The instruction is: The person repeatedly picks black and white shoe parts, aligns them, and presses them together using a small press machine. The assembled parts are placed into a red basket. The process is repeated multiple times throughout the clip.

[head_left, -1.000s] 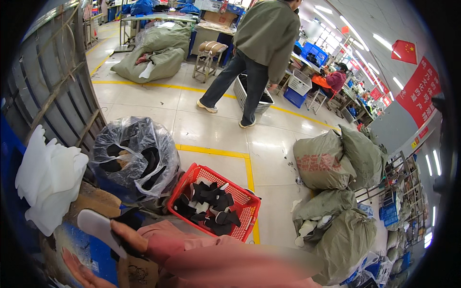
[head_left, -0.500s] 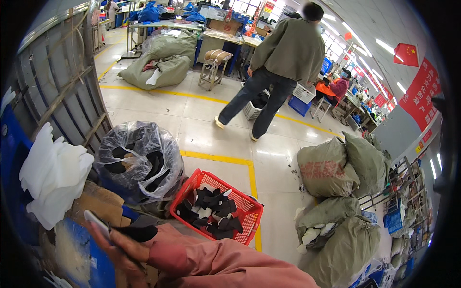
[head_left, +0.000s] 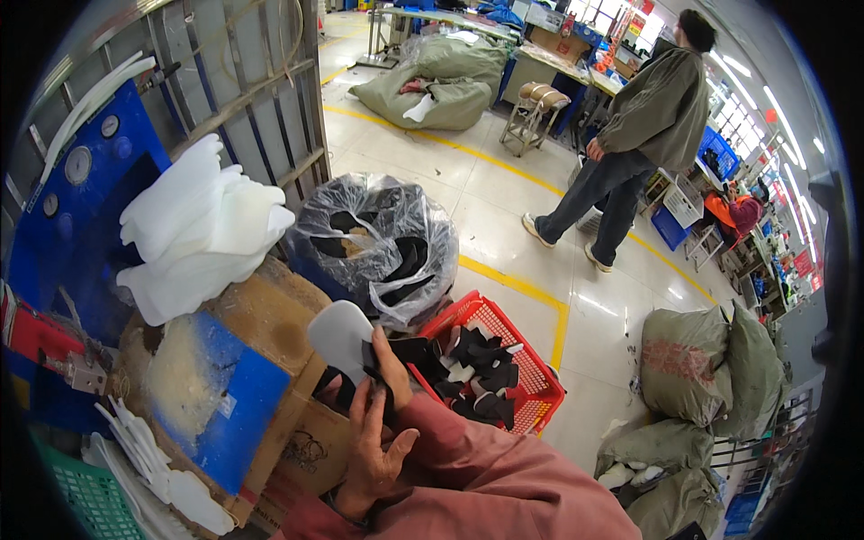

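In front of me I hold a shoe upper point(head_left: 343, 335) with a white, sole-shaped face and black fabric at its near end. My right hand point(head_left: 392, 373) is closed along its right side, fingers near the edge. From below, my left hand point(head_left: 371, 461) reaches up with its fingertips on the black fabric, the thumb standing off to the right. Parts of the black fabric are hidden behind the fingers. Just right of my hands stands a red plastic basket point(head_left: 543, 382), with several black and white pieces of the same sort point(head_left: 481, 369) in it.
Left are a stack of white sheets point(head_left: 202, 225), a blue board point(head_left: 238, 387) on cardboard, and a blue machine with gauges point(head_left: 76, 198). A plastic-lined bin point(head_left: 418, 211) holds black pieces. Full sacks point(head_left: 688, 355) stand right. A person point(head_left: 652, 117) walks beyond the yellow floor line.
My view has swung left, so the machine and blue board show more fully. The shoe upper has turned from nearly edge-on to showing its white face, and both hands are clearer.
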Motion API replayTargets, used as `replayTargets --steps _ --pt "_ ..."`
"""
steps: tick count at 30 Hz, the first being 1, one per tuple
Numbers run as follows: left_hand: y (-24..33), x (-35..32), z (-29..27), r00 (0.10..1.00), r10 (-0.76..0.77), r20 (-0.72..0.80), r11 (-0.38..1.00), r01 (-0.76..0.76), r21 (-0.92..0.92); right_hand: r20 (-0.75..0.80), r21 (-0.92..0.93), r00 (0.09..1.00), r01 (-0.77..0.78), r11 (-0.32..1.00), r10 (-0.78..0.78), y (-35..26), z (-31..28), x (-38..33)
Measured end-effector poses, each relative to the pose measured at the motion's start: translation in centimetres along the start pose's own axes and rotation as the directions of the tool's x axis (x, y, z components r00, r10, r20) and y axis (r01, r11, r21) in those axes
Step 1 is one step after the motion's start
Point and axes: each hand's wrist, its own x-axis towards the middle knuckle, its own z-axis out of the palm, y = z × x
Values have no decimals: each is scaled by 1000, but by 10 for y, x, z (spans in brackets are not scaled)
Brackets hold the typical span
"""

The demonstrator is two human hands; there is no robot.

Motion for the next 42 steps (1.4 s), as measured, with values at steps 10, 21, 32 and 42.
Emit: replayTargets --steps 10,21,32,42 --pt "-7 12 12 912 -157 378 682 377 -627 -126 -209 982 112 971 -141 -36 -87 -49" --pt "-40 1 -10 905 -395 160 657 400 -639 -394 199 898 294 935 -198 -90 -283 -21" --pt "-63 -18 -19 891 -445 86 616 375 -692 -682 -204 712 -403 892 166 12 -432 -35" --pt "-55 -69 -77 887 -398 -233 870 285 -401 99 -342 994 70 937 -38 -82 -138 57"
